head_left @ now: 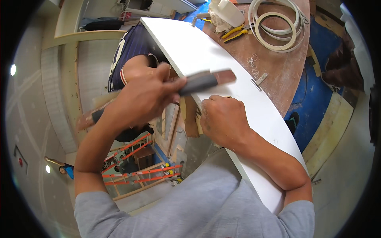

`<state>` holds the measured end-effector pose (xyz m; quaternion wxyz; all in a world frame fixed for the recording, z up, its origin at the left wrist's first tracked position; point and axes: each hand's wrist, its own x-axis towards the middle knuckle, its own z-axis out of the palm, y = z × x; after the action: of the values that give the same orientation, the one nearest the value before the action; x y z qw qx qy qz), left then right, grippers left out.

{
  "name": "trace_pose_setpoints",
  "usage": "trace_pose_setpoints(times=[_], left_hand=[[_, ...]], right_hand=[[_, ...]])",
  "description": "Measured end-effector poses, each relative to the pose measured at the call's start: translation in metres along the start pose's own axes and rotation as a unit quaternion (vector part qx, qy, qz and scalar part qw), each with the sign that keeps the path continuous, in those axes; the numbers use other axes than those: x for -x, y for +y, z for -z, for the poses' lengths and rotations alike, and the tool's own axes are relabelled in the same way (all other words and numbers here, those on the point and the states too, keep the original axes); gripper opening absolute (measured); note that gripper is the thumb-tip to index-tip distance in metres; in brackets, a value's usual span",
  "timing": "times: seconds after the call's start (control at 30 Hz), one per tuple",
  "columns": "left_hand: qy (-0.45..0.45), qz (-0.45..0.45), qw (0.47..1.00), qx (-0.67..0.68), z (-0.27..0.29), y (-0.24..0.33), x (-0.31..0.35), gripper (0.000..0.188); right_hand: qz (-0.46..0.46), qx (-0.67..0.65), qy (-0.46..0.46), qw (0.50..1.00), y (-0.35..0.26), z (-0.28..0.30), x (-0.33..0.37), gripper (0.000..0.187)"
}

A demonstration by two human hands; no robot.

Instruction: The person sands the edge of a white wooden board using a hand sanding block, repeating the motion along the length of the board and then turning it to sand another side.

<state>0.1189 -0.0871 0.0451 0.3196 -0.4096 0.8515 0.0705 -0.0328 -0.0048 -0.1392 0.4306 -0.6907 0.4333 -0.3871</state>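
Observation:
My left hand (145, 91) is closed around a long bar-like tool (200, 83) with dark grey sections and brown ends. Motion blurs it and its exact kind does not show. Its front end hangs over a long white board (202, 51), and the rear part runs back past my forearm. Resting on the board at its near edge, my right hand (227, 119) is closed, with the thumb side over the edge and the fingertips hidden. Small metal hardware (260, 81) sits by a slot in the board's far edge.
Beyond the board, a brown work surface (278, 71) bears pale coiled strips (293, 33), yellow-handled pliers (235, 33) and a white container (228, 12). A co-worker in a dark jersey (127, 51) is close at left. Orange ladder rails (145, 173) stand below. Blue sheeting (317, 87) lies at right.

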Motion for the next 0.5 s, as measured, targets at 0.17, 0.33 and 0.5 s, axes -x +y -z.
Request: trace_pose_setpoints(times=[0.17,0.33,0.5], left_hand=[[-0.001,0.104,0.990,-0.095,-0.034,-0.084,-0.073,0.041],[0.009,0.036,0.998,-0.048,-0.015,-0.004,-0.022,0.041],[0.016,0.056,0.998,0.012,0.003,0.043,0.024,0.051]], right_hand=[[0.019,-0.007,-0.008,1.000,-0.003,-0.002,0.003,0.013],[0.017,0.011,0.013,1.000,0.005,0.000,0.000,0.013],[0.006,0.014,0.029,0.999,0.000,0.007,0.003,0.013]])
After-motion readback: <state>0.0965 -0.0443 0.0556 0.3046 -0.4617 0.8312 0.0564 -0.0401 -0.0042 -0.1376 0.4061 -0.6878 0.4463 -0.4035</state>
